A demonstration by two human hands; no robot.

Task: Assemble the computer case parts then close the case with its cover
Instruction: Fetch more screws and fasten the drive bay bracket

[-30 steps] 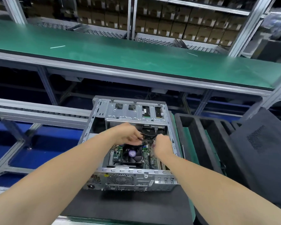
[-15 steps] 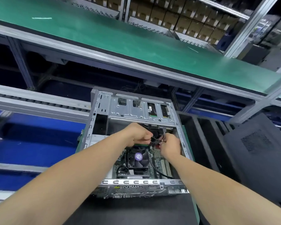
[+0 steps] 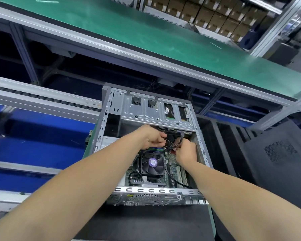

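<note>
Noted left hand (image 3: 155,138) gripping a loop of black cables (image 3: 170,146) inside the open computer case (image 3: 146,190), set on the black mat (image 3: 146,223) at the near edge of the tabletop (image 3: 213,221), and reaching further in than a second ago, up under the drive cage (image 3: 146,112). Noted right hand (image 3: 186,151) just beside it, pinching the same cables; judged as cabling in progress, nothing seated for certain. Rightmost, leaning beyond the mat's right edge and untouched: cover (image 3: 276,162), so closing yet to come.
</note>
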